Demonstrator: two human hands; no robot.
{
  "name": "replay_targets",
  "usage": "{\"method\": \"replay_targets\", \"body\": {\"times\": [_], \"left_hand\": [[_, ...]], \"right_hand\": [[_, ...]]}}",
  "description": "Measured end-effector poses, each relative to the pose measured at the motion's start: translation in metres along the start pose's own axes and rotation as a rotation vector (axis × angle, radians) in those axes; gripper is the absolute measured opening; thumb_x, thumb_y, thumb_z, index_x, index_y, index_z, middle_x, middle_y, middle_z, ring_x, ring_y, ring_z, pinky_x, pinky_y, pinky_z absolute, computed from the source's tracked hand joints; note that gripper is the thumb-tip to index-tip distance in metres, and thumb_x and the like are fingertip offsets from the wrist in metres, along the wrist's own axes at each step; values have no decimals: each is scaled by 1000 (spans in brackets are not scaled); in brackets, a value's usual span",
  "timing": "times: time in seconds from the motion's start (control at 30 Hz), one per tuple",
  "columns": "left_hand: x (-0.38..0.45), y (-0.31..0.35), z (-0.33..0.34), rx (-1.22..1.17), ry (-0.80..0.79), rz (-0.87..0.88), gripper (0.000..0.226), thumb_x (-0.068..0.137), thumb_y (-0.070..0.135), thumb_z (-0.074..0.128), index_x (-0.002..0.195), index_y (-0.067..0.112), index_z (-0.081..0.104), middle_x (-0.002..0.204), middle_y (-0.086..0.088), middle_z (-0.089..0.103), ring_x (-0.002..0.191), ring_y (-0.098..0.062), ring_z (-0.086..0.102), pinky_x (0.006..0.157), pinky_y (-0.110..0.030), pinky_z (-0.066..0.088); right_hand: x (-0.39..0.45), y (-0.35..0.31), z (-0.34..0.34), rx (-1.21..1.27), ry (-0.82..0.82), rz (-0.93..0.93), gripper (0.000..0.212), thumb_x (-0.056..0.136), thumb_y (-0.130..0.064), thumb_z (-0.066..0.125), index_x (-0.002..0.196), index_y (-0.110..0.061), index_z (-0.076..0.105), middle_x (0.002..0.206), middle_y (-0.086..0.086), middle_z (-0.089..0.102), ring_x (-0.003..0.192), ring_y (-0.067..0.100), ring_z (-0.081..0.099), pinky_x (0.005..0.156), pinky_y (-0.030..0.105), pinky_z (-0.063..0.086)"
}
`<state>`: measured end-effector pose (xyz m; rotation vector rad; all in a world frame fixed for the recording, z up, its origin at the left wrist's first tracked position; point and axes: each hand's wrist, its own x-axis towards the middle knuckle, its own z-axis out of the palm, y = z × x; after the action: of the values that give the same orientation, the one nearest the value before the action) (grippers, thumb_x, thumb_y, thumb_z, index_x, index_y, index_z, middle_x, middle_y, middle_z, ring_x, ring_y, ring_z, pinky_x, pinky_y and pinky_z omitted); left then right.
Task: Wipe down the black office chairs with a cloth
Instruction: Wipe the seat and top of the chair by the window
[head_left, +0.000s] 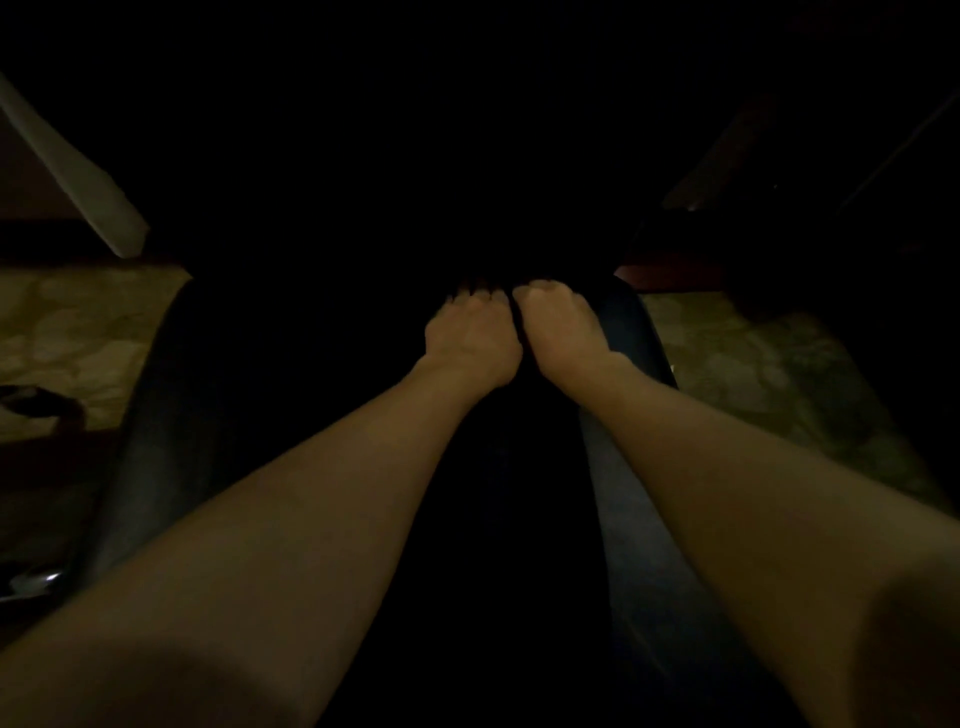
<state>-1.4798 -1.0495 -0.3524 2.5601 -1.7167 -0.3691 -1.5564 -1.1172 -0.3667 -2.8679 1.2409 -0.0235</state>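
Super dark shot, so a lot of this is hard to make out. The black office chair (631, 332) fills the middle of the view, running from the bottom edge up toward the centre, and you only really see it as a faint bluish sheen along its left and right sides. The middle of it is just black.

Both hands sit side by side on the chair near the centre of the view, almost touching each other. The left hand (471, 340) has its fingers curled down at the far end, and the right hand (563, 332) is bunched into a fist-like shape. They look like they're gripping something dark between them, but I honestly can't tell if that's the cloth or just the chair surface, since nothing there stands out from the black. Both bare forearms stretch in from the bottom corners.

Around the chair there's patterned carpet (78, 322) on both sides. A pale slanted strip (78, 176) shows at upper left, and a dark roundish thing (39, 402) lies on the floor at the left edge.
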Motion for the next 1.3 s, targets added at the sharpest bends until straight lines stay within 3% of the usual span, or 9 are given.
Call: {"method": "replay_targets", "body": {"times": [0.13, 0.3, 0.47, 0.63, 0.83, 0.9, 1.03, 1.3], "left_hand": [[-18, 4, 7, 27, 44, 30, 62, 94, 14, 49, 150, 8, 23, 151, -13, 32, 137, -26, 32, 111, -35, 30], [-59, 17, 20, 120, 7, 50, 73, 97, 17, 46, 155, 6, 3, 162, -14, 3, 149, -26, 8, 119, -35, 14], [-134, 23, 28, 81, -15, 80, 71, 97, 11, 43, 155, 6, 3, 163, -12, 3, 150, -24, 6, 121, -33, 9], [-210, 34, 32, 32, -24, 60, 64, 99, 9, 35, 154, 5, 3, 163, -13, 4, 150, -25, 5, 120, -33, 7], [-291, 48, 37, 0, -17, 70, 61, 101, 8, 29, 154, 5, -2, 163, -13, -3, 150, -24, 0, 121, -32, 3], [-313, 52, 44, -5, 18, 81, 59, 102, 9, 27, 154, 5, -2, 163, -13, -3, 150, -25, -1, 121, -33, 2], [-355, 60, 52, 14, 6, 105, 62, 103, 14, 30, 153, 4, -5, 162, -13, -5, 150, -26, -3, 119, -32, -5], [-353, 76, 50, -43, 14, 77, 67, 102, 16, 34, 154, 7, -6, 162, -10, -10, 150, -24, -9, 122, -34, -5]], "right_hand": [[-16, 4, 4, 62, 71, 33, 19, 96, -4, 45, 105, -5, 62, 107, 12, 62, 96, 28, 62, 65, 31, 39], [-66, -3, 4, 72, 74, 51, 25, 97, -8, 46, 116, -9, 62, 119, 7, 61, 101, 23, 62, 71, 29, 46], [-138, -18, -2, 98, 56, 66, 26, 97, -7, 42, 114, -9, 61, 116, 7, 61, 100, 21, 61, 68, 27, 43], [-210, -38, -13, 129, 13, 29, 35, 98, -6, 40, 128, -8, 57, 133, 8, 56, 120, 21, 53, 88, 29, 47], [-286, -48, -11, 152, -3, 2, 44, 97, -6, 47, 141, -8, 47, 147, 8, 45, 139, 19, 37, 107, 28, 38], [-311, -52, -8, 132, -2, 23, 45, 89, -6, 60, 135, -7, 55, 141, 9, 53, 135, 21, 45, 104, 29, 42], [-354, -58, -3, 177, -9, 31, 55, 52, -9, 91, 105, -8, 75, 108, 6, 73, 107, 18, 67, 86, 26, 53], [-369, -51, -8, 174, 38, 45, 69, 41, -8, 95, 106, -5, 73, 109, 8, 72, 107, 19, 67, 86, 25, 53]]}}
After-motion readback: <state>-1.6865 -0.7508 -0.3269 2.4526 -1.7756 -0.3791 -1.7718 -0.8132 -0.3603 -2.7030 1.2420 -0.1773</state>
